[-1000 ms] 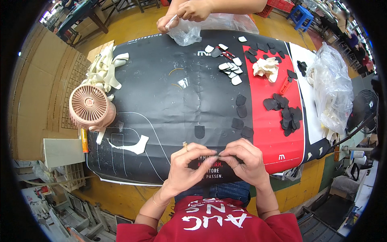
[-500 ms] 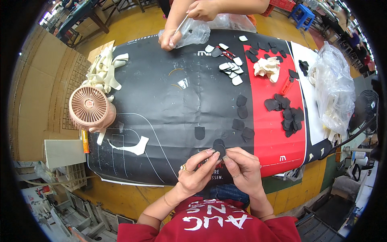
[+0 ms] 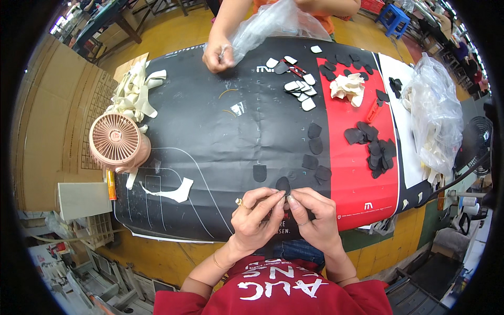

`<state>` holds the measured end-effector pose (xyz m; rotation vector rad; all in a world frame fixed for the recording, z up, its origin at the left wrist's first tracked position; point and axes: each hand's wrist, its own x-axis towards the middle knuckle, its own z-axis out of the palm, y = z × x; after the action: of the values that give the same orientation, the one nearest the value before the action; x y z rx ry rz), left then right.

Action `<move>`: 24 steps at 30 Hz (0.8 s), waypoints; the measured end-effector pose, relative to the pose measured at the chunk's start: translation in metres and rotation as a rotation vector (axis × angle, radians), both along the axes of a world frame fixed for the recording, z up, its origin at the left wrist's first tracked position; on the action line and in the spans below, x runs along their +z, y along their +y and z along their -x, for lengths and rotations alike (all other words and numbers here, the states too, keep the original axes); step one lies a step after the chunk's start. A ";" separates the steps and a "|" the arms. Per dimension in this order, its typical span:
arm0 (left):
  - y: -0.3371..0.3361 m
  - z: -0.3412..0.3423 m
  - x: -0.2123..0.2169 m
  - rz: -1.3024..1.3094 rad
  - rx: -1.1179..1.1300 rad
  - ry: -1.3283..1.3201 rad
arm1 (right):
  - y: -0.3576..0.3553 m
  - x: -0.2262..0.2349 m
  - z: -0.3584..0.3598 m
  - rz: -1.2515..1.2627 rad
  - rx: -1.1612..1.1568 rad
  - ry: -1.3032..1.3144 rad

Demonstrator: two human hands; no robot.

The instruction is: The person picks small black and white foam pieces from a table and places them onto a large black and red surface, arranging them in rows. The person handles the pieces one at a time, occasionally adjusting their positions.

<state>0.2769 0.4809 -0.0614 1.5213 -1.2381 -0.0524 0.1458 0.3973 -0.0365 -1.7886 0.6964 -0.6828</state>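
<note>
Presently I have the left hand (image 3: 257,216) and right hand (image 3: 317,216) at the lower centre of the frame, their fingers pinched narrowly on the lower edge of a thin, matte black, round-topped flat piece (image 3: 283,184). Under them spreads a smooth black-and-red tabletop (image 3: 205,121), printed with white lettering (image 3: 282,231) partly covered by the hands. Right of centre, I see heaped dark rounded pieces (image 3: 379,156); at upper centre right, white rounded pieces (image 3: 300,88) and crumpled cream scraps (image 3: 347,89).

Bright, diffuse light glints on a plastic bag (image 3: 434,115), with edges curving into black.
</note>
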 end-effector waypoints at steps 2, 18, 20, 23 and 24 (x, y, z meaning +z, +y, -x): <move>-0.001 0.000 0.000 0.002 -0.005 -0.015 | 0.001 0.000 0.000 0.010 -0.015 0.006; -0.004 0.004 -0.004 -0.086 -0.029 0.506 | 0.003 -0.012 -0.014 0.070 -0.149 0.045; -0.003 0.005 -0.004 -0.083 -0.071 0.896 | 0.000 -0.014 -0.016 -0.014 -0.128 0.043; -0.004 0.005 -0.005 -0.079 -0.097 1.005 | -0.004 -0.013 -0.016 -0.025 -0.132 0.016; -0.005 0.005 -0.005 -0.069 -0.105 1.039 | -0.005 -0.012 -0.016 -0.006 -0.106 -0.004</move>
<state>0.2717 0.4760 -0.0662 1.1918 -0.4645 -0.8490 0.1619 0.3923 -0.0485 -1.7541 0.7936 -0.7538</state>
